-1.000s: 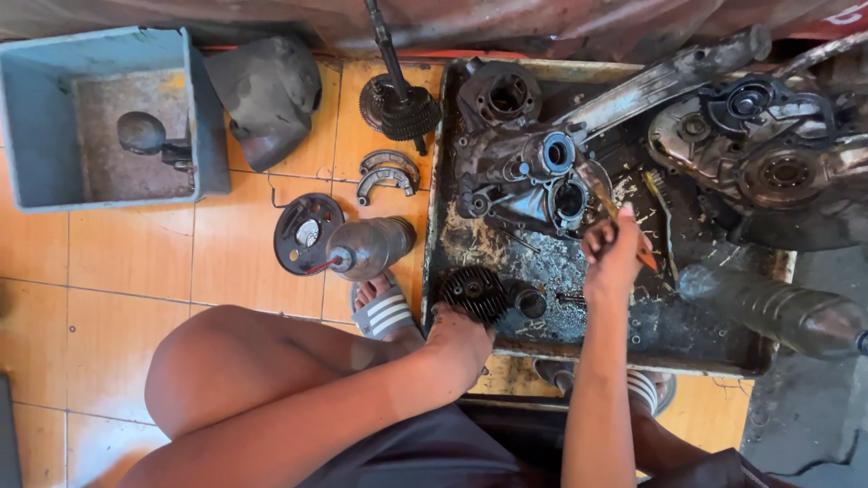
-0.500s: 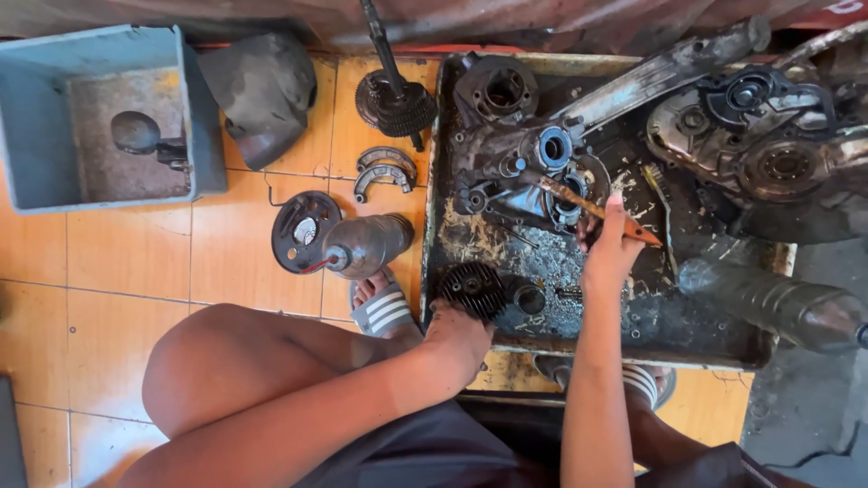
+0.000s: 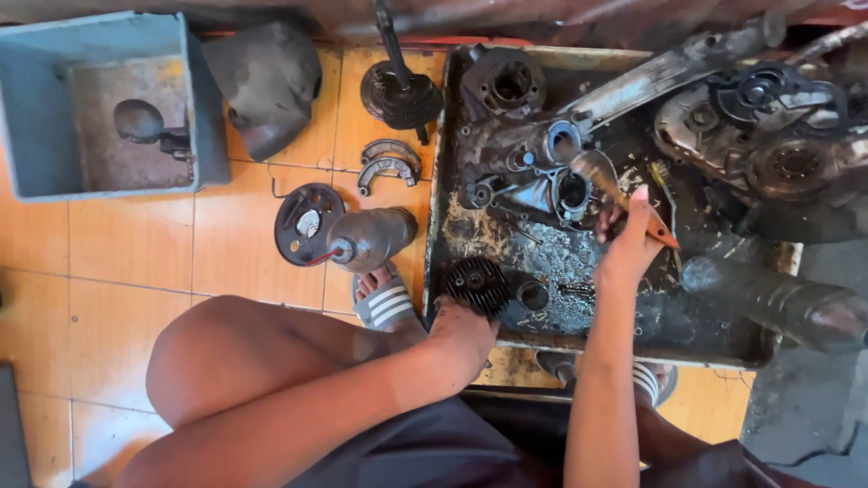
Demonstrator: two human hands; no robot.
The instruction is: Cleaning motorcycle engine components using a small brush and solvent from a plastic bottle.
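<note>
My right hand (image 3: 628,237) grips a paintbrush (image 3: 615,194) with an orange handle, its bristles against a greasy engine casing (image 3: 529,167) that lies in a dirty metal tray (image 3: 597,348). My left hand (image 3: 463,327) rests on the tray's near edge beside a black finned cylinder (image 3: 476,284). Its fingers are curled and partly hidden, and it holds nothing that I can see.
On the orange tiled floor lie a grey bottle (image 3: 369,238), a round brake plate (image 3: 305,222), brake shoes (image 3: 389,164), a crankshaft (image 3: 400,90) and a dark cover (image 3: 269,86). A blue-grey bin (image 3: 45,136) stands far left. A large engine (image 3: 778,136) and an exhaust pipe (image 3: 778,298) crowd the right.
My right hand has lifted the brush and moved it up and left onto the engine casing. My left hand has stayed on the tray's edge.
</note>
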